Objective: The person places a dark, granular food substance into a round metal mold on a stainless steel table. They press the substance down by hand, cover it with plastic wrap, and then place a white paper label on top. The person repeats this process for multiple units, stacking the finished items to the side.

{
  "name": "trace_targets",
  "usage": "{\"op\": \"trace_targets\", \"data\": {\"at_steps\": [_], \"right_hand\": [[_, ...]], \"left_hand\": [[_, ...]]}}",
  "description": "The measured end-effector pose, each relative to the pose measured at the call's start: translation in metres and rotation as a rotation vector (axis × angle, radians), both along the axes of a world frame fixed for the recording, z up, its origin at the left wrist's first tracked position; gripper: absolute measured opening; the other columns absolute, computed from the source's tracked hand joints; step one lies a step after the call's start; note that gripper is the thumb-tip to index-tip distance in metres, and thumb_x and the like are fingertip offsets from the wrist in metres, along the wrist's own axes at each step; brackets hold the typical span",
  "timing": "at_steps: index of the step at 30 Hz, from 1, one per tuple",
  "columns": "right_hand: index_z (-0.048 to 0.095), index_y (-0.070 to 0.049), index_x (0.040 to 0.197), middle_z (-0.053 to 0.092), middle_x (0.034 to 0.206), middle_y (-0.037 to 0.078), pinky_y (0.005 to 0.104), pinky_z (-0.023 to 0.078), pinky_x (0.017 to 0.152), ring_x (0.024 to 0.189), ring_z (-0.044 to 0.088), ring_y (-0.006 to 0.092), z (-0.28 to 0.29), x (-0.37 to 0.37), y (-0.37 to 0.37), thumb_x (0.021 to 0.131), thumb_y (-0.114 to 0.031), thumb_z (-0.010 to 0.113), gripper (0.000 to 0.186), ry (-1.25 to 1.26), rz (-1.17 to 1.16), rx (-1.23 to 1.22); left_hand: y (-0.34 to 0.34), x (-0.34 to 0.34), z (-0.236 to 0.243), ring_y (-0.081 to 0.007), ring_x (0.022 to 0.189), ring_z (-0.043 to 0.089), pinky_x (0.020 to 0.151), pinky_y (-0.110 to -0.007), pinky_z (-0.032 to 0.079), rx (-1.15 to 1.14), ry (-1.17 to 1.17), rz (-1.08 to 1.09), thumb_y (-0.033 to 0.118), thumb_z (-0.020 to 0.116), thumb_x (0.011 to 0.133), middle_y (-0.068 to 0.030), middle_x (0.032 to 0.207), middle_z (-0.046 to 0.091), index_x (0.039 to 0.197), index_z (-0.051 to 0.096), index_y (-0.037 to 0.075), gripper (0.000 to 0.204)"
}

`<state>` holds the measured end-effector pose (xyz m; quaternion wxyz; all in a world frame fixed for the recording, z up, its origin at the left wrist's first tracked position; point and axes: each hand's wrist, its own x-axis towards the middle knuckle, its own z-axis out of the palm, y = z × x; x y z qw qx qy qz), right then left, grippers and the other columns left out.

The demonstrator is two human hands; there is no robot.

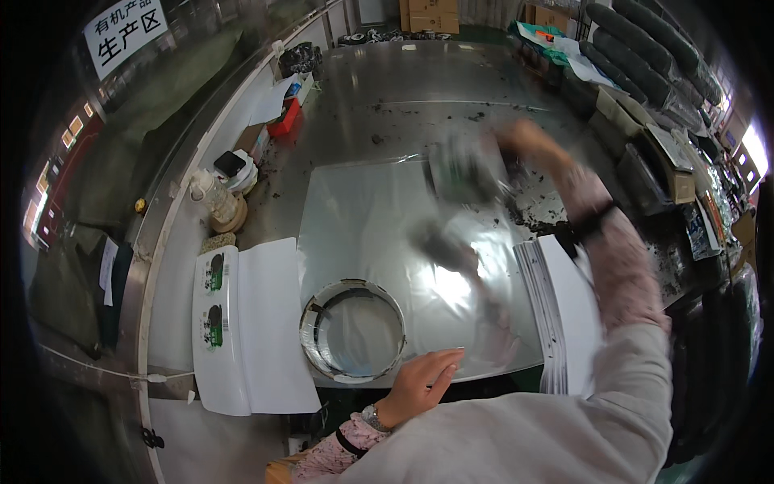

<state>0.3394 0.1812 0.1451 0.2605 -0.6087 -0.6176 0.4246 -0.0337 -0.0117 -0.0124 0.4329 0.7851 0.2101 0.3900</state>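
My right hand [528,143] reaches out over the far right of a shiny sheet-covered work surface [363,218]. It is smeared by motion, and its fingers seem closed on the edge of a clear plastic bag [466,173] with a dark and green patch, also blurred. A dim reflection shows below it. My left hand [421,385], with a wristwatch, is held at the near edge, fingers stretched out and nothing seen in them. To its left lies a wide round hoop [307,323] with a patchy light and dark rim.
On the left lie white printed packages [216,323] beside white sheets [274,323]. A stack of white sheets [564,315] stands at right. Dark crumbs [540,214] are scattered near it. A red box [285,119], a phone [230,164] and stuffed dark bags [637,48] line the sides.
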Motion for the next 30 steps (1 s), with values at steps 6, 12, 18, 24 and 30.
{"op": "trace_targets", "data": {"at_steps": [6, 12, 18, 24, 30], "right_hand": [[0.041, -0.012, 0.157, 0.044, 0.153, 0.018, 0.0527, 0.040, 0.108, 0.136, 0.048, 0.0358, -0.022, -0.057, 0.080, 0.100, -0.052, 0.064, 0.073, 0.054, 0.020, 0.289], [0.040, -0.007, 0.158, 0.042, 0.161, 0.021, 0.0588, 0.023, 0.124, 0.150, 0.036, 0.0411, -0.194, -0.079, -0.186, 0.097, -0.050, 0.067, 0.079, -0.813, -0.148, 0.636], [0.042, -0.012, 0.159, 0.040, 0.164, 0.013, 0.0578, 0.018, 0.126, 0.154, 0.033, 0.0337, -0.284, -0.086, -0.348, 0.099, -0.043, 0.060, 0.070, -0.913, -0.435, 0.341], [0.043, -0.016, 0.158, 0.040, 0.164, 0.010, 0.0563, 0.018, 0.126, 0.153, 0.035, 0.0295, -0.291, -0.091, -0.353, 0.098, -0.036, 0.058, 0.066, -0.911, -0.526, 0.353], [0.042, -0.018, 0.159, 0.035, 0.168, 0.008, 0.0549, 0.016, 0.128, 0.156, 0.028, 0.0273, -0.297, -0.091, -0.350, 0.101, -0.039, 0.051, 0.063, -0.903, -0.531, 0.353]], "left_hand": [[0.005, -0.001, -0.029, -0.0327, 0.104, 0.071, 0.089, -0.040, 0.057, 0.103, 0.214, -0.107, 0.009, 0.061, 0.100, -0.0178, 0.126, 0.069, 0.130, 0.064, -0.002, 0.032], [0.018, -0.008, -0.106, -0.0434, 0.145, 0.040, 0.122, -0.056, 0.029, 0.393, 0.583, -0.090, 0.024, 0.062, 0.101, -0.0239, 0.155, 0.045, 0.148, 0.049, 0.001, 0.055], [0.017, -0.004, -0.111, -0.0442, 0.151, 0.032, 0.123, -0.056, 0.026, 0.529, 0.675, -0.126, 0.030, 0.056, 0.105, -0.0237, 0.163, 0.036, 0.155, 0.043, 0.001, 0.059], [0.016, -0.001, -0.117, -0.0457, 0.151, 0.032, 0.123, -0.058, 0.026, 0.588, 0.690, -0.147, 0.032, 0.055, 0.105, -0.0246, 0.163, 0.035, 0.153, 0.045, 0.000, 0.058], [0.021, -0.005, -0.123, -0.0463, 0.152, 0.028, 0.124, -0.058, 0.024, 0.602, 0.716, -0.163, 0.034, 0.055, 0.105, -0.0249, 0.166, 0.031, 0.155, 0.040, 0.000, 0.062]]}}
